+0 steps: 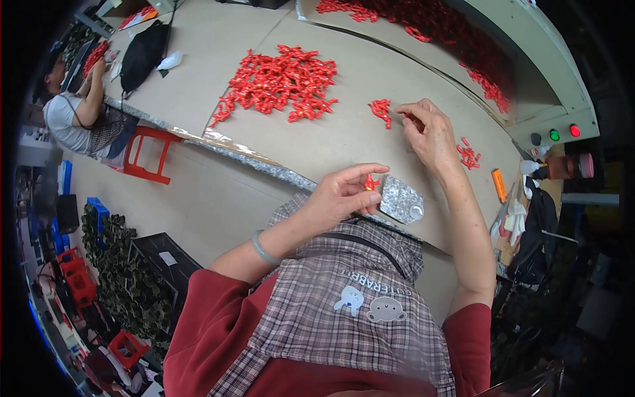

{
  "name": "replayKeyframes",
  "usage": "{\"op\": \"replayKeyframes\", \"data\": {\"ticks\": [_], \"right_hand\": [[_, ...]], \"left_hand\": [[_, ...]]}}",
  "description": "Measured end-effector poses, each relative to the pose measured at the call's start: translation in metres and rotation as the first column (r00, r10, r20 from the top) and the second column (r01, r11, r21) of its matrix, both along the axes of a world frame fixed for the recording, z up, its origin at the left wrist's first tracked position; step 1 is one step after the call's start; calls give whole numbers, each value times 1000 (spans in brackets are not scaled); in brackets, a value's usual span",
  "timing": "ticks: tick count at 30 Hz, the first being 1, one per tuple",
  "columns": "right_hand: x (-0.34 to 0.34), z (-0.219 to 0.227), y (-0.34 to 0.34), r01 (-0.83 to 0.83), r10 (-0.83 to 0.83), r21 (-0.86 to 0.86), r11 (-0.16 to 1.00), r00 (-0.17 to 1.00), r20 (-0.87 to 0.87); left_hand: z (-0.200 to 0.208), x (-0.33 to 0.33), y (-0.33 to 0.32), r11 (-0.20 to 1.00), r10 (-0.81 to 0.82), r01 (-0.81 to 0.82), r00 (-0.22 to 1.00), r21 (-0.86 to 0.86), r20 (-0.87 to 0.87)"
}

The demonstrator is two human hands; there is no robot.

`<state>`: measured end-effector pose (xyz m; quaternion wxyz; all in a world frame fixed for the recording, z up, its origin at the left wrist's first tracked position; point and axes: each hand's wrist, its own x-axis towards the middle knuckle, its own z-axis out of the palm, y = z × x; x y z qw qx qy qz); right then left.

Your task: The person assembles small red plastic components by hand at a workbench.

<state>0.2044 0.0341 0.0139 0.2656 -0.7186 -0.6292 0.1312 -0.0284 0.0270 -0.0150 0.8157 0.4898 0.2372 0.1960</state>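
Between the thumb and fingers of my left hand (pixel 340 198) is a small glossy red figure (pixel 371 182) with a touch of yellow, held above the table's front edge. My right hand (pixel 428 131) hovers farther out over the table, its fingers curled and thumb drawn in; whatever they hold is too small to make out. Just left of those fingertips lies a small cluster of red pieces (pixel 380 111). A large heap of similar red pieces (pixel 281 81) spreads out to the left, and a few more red pieces (pixel 469 156) lie right of my right wrist.
A grey speckled plate (pixel 401 198) sits by the front edge. Along the back, a light-coloured bin (pixel 559 106) holds many red pieces. An orange tool (pixel 499 186), bottles (pixel 570 166) and a black bag (pixel 537 231) are at right. Another person (pixel 79 119) sits far left by a red stool (pixel 149 153).
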Motion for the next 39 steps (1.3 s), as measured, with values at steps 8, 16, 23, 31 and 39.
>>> {"op": "replayKeyframes", "data": {"ticks": [8, 16, 23, 31, 39], "right_hand": [[-6, 10, -72, 16, -60, -60, 998, 474, -878], [-19, 5, -125, 52, -44, -27, 998, 352, -935], [-21, -6, -145, 79, -79, -55, 995, 343, -936], [-39, -9, -146, 50, -86, -77, 996, 225, -971], [-49, -8, -146, 107, 17, 189, 976, 828, -560]], "left_hand": [[0, 6, 4, 999, 40, -40, 999, -2, 31], [7, 17, -4, 996, -67, 69, 997, 50, -39], [10, 24, -14, 988, -136, 138, 990, 73, -26], [10, 31, -16, 883, -115, 155, 987, 444, -115], [9, 29, -18, 965, -114, 131, 990, 229, -86]]}}
